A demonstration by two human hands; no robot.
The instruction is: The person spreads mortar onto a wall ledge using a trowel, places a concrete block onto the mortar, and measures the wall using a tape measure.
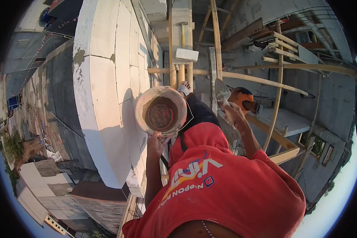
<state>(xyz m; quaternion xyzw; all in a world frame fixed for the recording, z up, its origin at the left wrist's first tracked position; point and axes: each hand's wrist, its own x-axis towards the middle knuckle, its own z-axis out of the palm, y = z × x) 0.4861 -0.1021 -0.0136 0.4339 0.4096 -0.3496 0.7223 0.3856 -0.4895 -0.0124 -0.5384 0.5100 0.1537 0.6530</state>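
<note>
My left hand [157,143] is closed on the near rim of a round, mortar-stained bucket [142,113], tipped so that I look into it. Inside, the bottom looks dark with a reddish pattern; how much it holds I cannot tell. To the right, my right hand [235,115] grips the handle of a trowel [222,90], whose grey, mortar-smeared blade points away from me. Beside the bucket on the left runs a wall of pale blocks [103,79]. My foot [184,89] shows just past the bucket.
Ahead, a loose white block [187,54] and a yellow-handled hammer [183,33] lie on the scaffold planks. Bamboo poles [265,82] cross on the right. Below them is a person in an orange and black top [242,99]. Rooftops [63,107] lie far below, beyond the wall.
</note>
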